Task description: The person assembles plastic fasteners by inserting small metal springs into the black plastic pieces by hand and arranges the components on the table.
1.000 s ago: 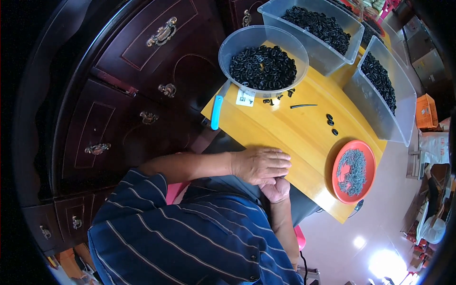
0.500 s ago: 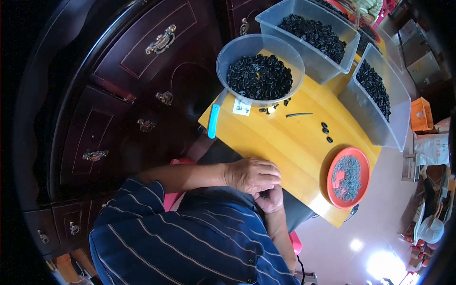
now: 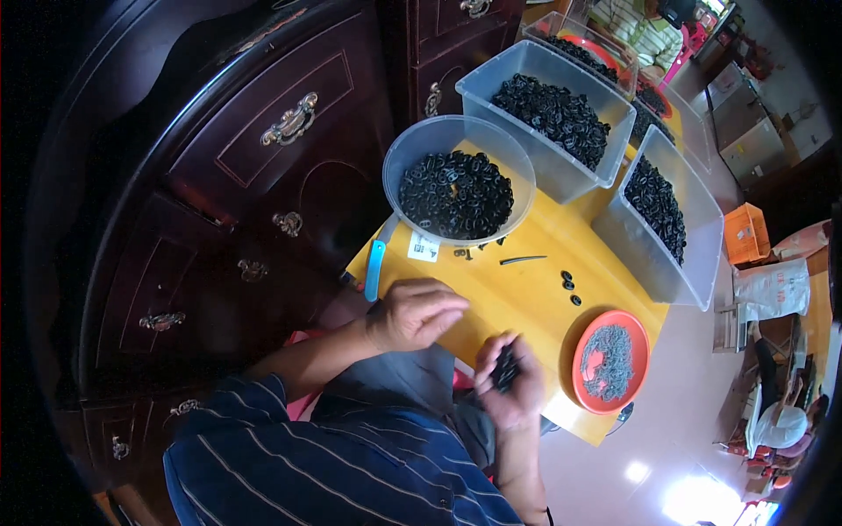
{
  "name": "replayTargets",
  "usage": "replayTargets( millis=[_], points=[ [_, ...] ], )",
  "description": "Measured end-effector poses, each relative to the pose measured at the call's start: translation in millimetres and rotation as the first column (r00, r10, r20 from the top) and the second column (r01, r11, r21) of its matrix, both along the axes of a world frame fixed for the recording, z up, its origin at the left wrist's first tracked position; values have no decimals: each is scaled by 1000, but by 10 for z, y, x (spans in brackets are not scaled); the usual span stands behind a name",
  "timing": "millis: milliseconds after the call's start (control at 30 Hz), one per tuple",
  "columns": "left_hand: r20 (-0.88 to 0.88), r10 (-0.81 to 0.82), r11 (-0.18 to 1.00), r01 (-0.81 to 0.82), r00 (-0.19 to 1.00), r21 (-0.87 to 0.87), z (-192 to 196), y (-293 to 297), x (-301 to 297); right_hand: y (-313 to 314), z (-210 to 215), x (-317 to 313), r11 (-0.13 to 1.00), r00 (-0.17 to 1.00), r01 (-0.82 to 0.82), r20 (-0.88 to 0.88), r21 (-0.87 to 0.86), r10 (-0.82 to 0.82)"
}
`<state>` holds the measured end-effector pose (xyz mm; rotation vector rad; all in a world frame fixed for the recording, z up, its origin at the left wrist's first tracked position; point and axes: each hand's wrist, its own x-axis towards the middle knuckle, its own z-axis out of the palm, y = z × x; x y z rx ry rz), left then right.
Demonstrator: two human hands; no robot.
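Note:
My right hand is cupped beside the near edge of the yellow table, its fingers curled round a small pile of black plastic pieces. To its left, my left hand hovers over the table's near left corner, fingers stretched toward the right and nothing visible in them. Beyond the hands stands a clear round tub filled with black oval plastic pieces. A few loose black pieces lie on the table, close to a thin dark stick.
An orange-red dish of small grey metal pieces sits at the table's right. A knife with a blue handle lies at the left edge. Clear bins of black pieces stand behind. Dark drawers flank the left; other people are farther off.
My hands, together half a second ago, have moved apart and forward over the table edge. Black pieces now show in my right palm. The view has shifted, so the table sits lower.

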<state>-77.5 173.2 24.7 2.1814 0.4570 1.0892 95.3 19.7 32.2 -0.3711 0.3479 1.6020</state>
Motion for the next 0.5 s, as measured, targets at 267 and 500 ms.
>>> replayTargets(
  millis=[267, 500],
  points=[
    [-6, 298, 953, -298, 955, -50, 131, 305, -545, 2260, 1011, 1202, 918, 834, 210, 428, 336, -347],
    [-64, 414, 899, -419, 908, -127, -129, 347, -834, 2466, 962, 1426, 903, 333, 414, 904, 116, -269]
  ],
)
